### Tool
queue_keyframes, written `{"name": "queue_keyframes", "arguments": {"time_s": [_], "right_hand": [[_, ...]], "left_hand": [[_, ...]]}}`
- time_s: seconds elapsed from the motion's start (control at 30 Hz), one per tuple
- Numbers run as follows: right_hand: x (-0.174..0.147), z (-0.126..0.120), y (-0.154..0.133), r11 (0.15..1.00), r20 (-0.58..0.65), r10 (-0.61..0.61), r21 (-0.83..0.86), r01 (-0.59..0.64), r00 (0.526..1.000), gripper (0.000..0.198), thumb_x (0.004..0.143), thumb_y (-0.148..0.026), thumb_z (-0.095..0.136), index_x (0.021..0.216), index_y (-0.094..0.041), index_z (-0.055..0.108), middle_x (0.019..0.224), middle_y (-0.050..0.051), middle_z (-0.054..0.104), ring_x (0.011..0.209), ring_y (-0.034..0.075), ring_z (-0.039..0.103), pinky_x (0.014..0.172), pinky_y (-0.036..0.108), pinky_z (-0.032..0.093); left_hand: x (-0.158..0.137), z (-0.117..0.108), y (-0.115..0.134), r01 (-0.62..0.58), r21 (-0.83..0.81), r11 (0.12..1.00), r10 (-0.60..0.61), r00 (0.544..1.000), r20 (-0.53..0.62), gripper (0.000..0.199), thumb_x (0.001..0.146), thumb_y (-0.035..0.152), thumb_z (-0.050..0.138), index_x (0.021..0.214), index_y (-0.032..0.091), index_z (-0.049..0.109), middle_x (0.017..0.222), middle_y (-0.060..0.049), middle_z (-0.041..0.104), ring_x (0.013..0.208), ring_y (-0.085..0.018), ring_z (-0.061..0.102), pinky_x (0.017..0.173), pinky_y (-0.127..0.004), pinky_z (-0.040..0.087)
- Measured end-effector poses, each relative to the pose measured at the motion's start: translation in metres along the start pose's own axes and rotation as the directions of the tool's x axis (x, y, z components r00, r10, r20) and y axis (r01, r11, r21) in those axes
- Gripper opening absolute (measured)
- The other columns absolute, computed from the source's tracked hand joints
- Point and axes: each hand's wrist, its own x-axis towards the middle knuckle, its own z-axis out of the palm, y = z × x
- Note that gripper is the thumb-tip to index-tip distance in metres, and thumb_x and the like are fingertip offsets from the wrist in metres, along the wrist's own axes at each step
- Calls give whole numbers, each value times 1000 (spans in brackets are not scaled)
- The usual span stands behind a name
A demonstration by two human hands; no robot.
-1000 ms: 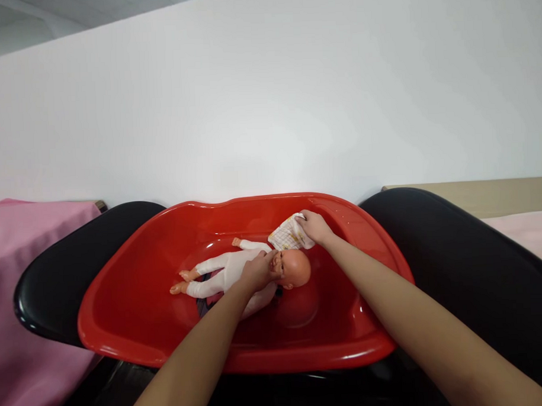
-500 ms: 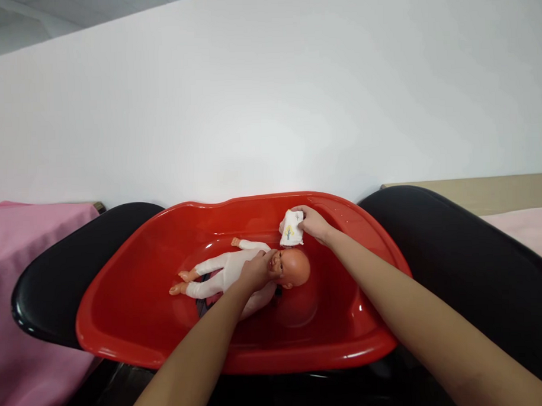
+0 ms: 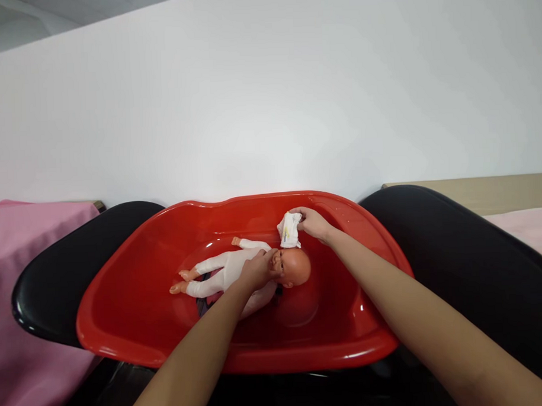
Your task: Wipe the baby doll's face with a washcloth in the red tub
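A baby doll (image 3: 299,266) in white clothing lies on its back in a red baby bathtub (image 3: 127,291), head to the right and bare feet to the left. My left hand (image 3: 258,270) is closed round the doll at its chin and neck, hiding part of its chest. A small white printed cloth (image 3: 290,231) hangs from the fingers of my right hand (image 3: 314,223), just beyond the doll's head. Its lower edge meets the top of the head in view; whether it touches, I cannot tell. Something dark and pinkish (image 3: 204,305) shows under the doll's legs.
Black padded panels flank the tub, one on the left (image 3: 64,275) and one on the right (image 3: 451,268). A pink cloth (image 3: 37,252) drapes a surface at far left. A white wall (image 3: 267,96) rises directly behind the tub. Pale pink fabric (image 3: 529,226) lies at far right.
The white cloth has turned and crumpled a little in my right hand, with its lower edge slightly nearer the doll's head. My left hand and the doll have hardly moved.
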Motion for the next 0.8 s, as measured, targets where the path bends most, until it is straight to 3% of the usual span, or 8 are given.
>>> {"name": "queue_keyframes", "arguments": {"time_s": [0.23,0.37,0.53,0.8], "right_hand": [[3,-1,1,992,-88,17,-122,-28,996,23,75,-2,66,94,-14,70,96,5,76,88,17,69,80,25,51],[5,-2,6,966,-103,-32,-258,4,994,9,81,-8,68,84,-16,68,86,2,74,80,16,66,74,24,48],[6,-2,9,935,-108,-72,-354,30,992,10,84,-9,64,80,-18,68,87,2,73,83,17,65,78,25,46],[7,-10,7,953,-368,-136,-304,19,920,12,85,-18,55,84,-20,68,87,1,74,84,19,64,79,28,47]], "left_hand": [[1,2,0,-1,-10,1000,0,999,-37,58,88,41,71,144,31,59,131,-10,66,100,-32,69,78,-35,45],[3,5,-4,-15,-6,1000,15,1000,-19,59,88,41,71,144,31,57,130,-10,66,99,-30,69,78,-35,46],[7,8,-9,-27,25,999,28,999,-35,64,87,45,71,148,32,54,131,-8,65,101,-31,68,79,-35,45],[6,5,-7,-27,27,999,27,1000,-14,63,84,49,73,143,33,57,125,-6,66,100,-30,68,81,-34,46]]}}
